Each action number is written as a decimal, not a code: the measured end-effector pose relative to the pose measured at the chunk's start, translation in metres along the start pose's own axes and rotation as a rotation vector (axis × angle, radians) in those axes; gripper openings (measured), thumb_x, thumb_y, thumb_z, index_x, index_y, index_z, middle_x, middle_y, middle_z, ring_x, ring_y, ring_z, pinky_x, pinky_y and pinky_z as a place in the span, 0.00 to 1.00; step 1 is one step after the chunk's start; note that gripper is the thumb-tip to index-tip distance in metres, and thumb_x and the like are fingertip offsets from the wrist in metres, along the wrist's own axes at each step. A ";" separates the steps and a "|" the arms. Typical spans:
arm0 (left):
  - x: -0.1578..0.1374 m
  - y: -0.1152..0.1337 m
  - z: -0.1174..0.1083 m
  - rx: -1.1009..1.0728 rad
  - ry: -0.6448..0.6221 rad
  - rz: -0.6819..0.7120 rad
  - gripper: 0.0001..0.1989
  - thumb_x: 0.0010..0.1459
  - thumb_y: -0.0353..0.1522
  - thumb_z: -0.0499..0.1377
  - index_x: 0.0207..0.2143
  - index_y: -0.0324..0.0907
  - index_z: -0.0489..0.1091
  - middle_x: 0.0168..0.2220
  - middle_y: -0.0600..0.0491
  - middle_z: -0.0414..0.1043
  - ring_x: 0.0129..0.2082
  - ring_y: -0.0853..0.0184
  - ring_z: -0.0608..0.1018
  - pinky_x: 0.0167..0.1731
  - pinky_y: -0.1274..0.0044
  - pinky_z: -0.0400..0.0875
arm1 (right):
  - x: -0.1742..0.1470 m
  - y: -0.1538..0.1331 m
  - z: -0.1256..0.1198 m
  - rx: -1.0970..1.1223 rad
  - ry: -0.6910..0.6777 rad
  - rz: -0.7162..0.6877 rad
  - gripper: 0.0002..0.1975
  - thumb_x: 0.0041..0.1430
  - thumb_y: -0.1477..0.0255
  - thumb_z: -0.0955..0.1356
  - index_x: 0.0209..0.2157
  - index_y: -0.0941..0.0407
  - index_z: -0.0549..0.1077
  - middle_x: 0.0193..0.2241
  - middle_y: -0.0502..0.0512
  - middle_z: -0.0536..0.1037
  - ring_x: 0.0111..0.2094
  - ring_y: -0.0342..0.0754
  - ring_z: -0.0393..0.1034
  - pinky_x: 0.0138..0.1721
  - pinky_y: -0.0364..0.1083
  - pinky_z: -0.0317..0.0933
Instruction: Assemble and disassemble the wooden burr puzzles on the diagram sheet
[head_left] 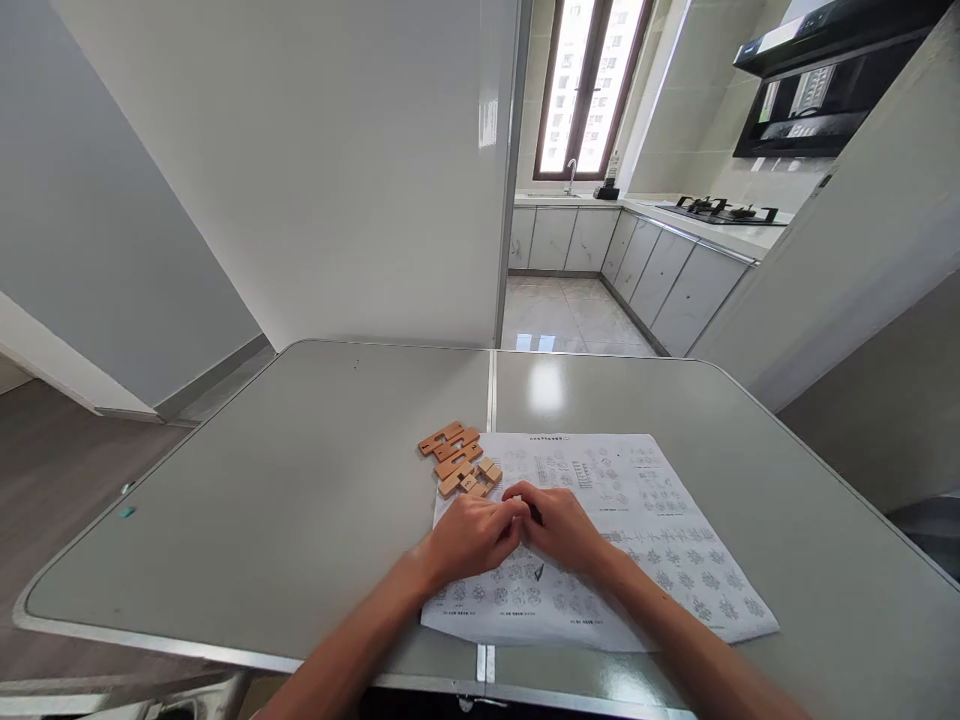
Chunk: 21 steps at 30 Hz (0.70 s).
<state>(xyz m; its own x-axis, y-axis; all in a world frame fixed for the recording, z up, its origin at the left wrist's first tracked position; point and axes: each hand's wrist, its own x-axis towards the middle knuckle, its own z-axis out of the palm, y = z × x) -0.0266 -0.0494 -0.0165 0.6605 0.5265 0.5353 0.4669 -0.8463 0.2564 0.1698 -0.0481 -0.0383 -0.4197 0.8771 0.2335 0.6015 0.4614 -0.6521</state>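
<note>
My left hand and my right hand meet over a printed paper sheet, fingers curled and fingertips touching. Whatever is between those fingers is hidden or too small to name. Just beyond my left hand lies a cluster of notched wooden puzzle pieces. The farther ones are reddish brown; the nearer ones are paler and rest partly on the sheet's upper left corner. Rows of small line drawings and text cover the paper.
The sheet lies on a grey folding table with a metal seam down its middle. A small green bit sits near the left edge. Beyond are a white wall panel and a kitchen with a gas hob.
</note>
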 end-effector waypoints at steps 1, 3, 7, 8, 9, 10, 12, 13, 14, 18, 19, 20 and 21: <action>0.000 0.000 -0.001 -0.001 0.004 -0.002 0.07 0.65 0.26 0.53 0.39 0.44 0.69 0.24 0.57 0.76 0.22 0.68 0.80 0.22 0.79 0.67 | 0.000 0.000 0.000 -0.001 0.001 -0.004 0.12 0.62 0.76 0.64 0.43 0.50 0.76 0.26 0.47 0.81 0.26 0.48 0.75 0.31 0.43 0.57; 0.001 0.001 -0.002 -0.002 0.010 -0.006 0.07 0.65 0.26 0.52 0.39 0.44 0.69 0.23 0.58 0.75 0.22 0.69 0.80 0.22 0.79 0.67 | 0.000 0.000 0.000 -0.001 0.000 -0.009 0.13 0.61 0.76 0.64 0.44 0.50 0.76 0.26 0.47 0.82 0.26 0.48 0.76 0.31 0.43 0.57; 0.001 0.002 -0.004 0.009 0.020 -0.001 0.08 0.65 0.26 0.53 0.39 0.44 0.70 0.22 0.58 0.75 0.21 0.69 0.79 0.22 0.79 0.67 | 0.000 -0.001 -0.001 -0.009 -0.008 -0.007 0.12 0.62 0.76 0.64 0.44 0.50 0.76 0.28 0.48 0.83 0.27 0.49 0.77 0.31 0.43 0.58; 0.001 0.002 -0.004 0.017 0.024 0.002 0.07 0.65 0.26 0.53 0.39 0.44 0.70 0.23 0.57 0.75 0.21 0.68 0.79 0.22 0.79 0.67 | 0.001 -0.002 -0.002 -0.012 -0.010 -0.008 0.12 0.63 0.75 0.64 0.44 0.50 0.76 0.28 0.49 0.84 0.27 0.49 0.77 0.32 0.43 0.58; 0.001 0.002 -0.005 0.025 0.028 0.004 0.07 0.65 0.26 0.53 0.39 0.44 0.70 0.22 0.57 0.75 0.21 0.68 0.79 0.22 0.79 0.67 | 0.001 -0.002 -0.002 -0.013 -0.013 -0.008 0.12 0.64 0.75 0.64 0.44 0.50 0.76 0.28 0.49 0.84 0.27 0.50 0.77 0.32 0.43 0.59; 0.001 0.002 -0.005 0.033 0.031 0.006 0.08 0.65 0.26 0.53 0.39 0.44 0.69 0.22 0.58 0.75 0.21 0.69 0.79 0.22 0.79 0.67 | 0.001 -0.002 -0.002 -0.013 -0.015 -0.008 0.11 0.65 0.74 0.63 0.43 0.50 0.76 0.28 0.49 0.84 0.27 0.50 0.77 0.32 0.44 0.59; 0.001 0.001 -0.007 0.035 0.039 0.008 0.08 0.65 0.25 0.53 0.39 0.44 0.69 0.22 0.58 0.75 0.21 0.69 0.79 0.21 0.79 0.66 | 0.002 -0.002 -0.002 -0.013 -0.019 -0.013 0.11 0.67 0.72 0.63 0.43 0.50 0.76 0.28 0.50 0.84 0.27 0.50 0.77 0.31 0.44 0.58; 0.001 0.001 -0.007 0.029 0.043 0.008 0.08 0.65 0.25 0.53 0.40 0.44 0.69 0.22 0.58 0.75 0.21 0.69 0.79 0.21 0.79 0.66 | 0.002 -0.002 -0.002 -0.016 -0.019 -0.015 0.11 0.68 0.72 0.63 0.43 0.50 0.76 0.28 0.50 0.84 0.27 0.50 0.77 0.31 0.44 0.58; 0.001 0.000 -0.008 0.022 0.050 0.008 0.08 0.65 0.25 0.53 0.41 0.44 0.69 0.23 0.58 0.75 0.21 0.69 0.79 0.22 0.79 0.66 | 0.002 -0.002 -0.002 -0.020 -0.019 -0.017 0.10 0.68 0.71 0.63 0.43 0.50 0.76 0.28 0.50 0.84 0.27 0.50 0.77 0.31 0.44 0.58; 0.002 -0.005 -0.015 0.009 0.105 -0.011 0.08 0.65 0.25 0.54 0.43 0.45 0.68 0.24 0.59 0.76 0.21 0.70 0.78 0.24 0.78 0.68 | 0.002 -0.002 0.000 -0.057 -0.003 -0.033 0.11 0.70 0.70 0.62 0.42 0.50 0.76 0.24 0.50 0.81 0.23 0.48 0.74 0.28 0.43 0.55; 0.003 -0.008 -0.017 0.015 0.131 -0.028 0.08 0.65 0.25 0.55 0.43 0.45 0.68 0.23 0.59 0.75 0.21 0.71 0.77 0.25 0.78 0.68 | 0.002 -0.002 0.001 -0.070 0.002 -0.041 0.12 0.71 0.70 0.61 0.43 0.50 0.76 0.23 0.49 0.80 0.22 0.48 0.73 0.28 0.44 0.54; 0.003 -0.011 -0.020 0.020 0.162 -0.055 0.08 0.65 0.25 0.55 0.43 0.45 0.69 0.23 0.60 0.74 0.20 0.71 0.76 0.25 0.78 0.67 | 0.002 -0.002 0.001 -0.081 0.007 -0.049 0.12 0.71 0.70 0.61 0.43 0.50 0.76 0.22 0.49 0.78 0.22 0.48 0.71 0.28 0.44 0.53; 0.004 -0.015 -0.023 0.025 0.195 -0.097 0.07 0.65 0.26 0.56 0.43 0.45 0.69 0.22 0.60 0.73 0.19 0.72 0.75 0.25 0.78 0.67 | 0.002 -0.002 0.001 -0.090 0.008 -0.056 0.12 0.72 0.69 0.60 0.44 0.50 0.76 0.21 0.48 0.77 0.21 0.47 0.70 0.28 0.44 0.53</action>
<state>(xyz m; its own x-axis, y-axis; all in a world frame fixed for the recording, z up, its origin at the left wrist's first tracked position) -0.0445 -0.0367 0.0000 0.4866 0.5776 0.6555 0.5387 -0.7890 0.2954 0.1669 -0.0479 -0.0375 -0.4491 0.8505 0.2737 0.6363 0.5195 -0.5703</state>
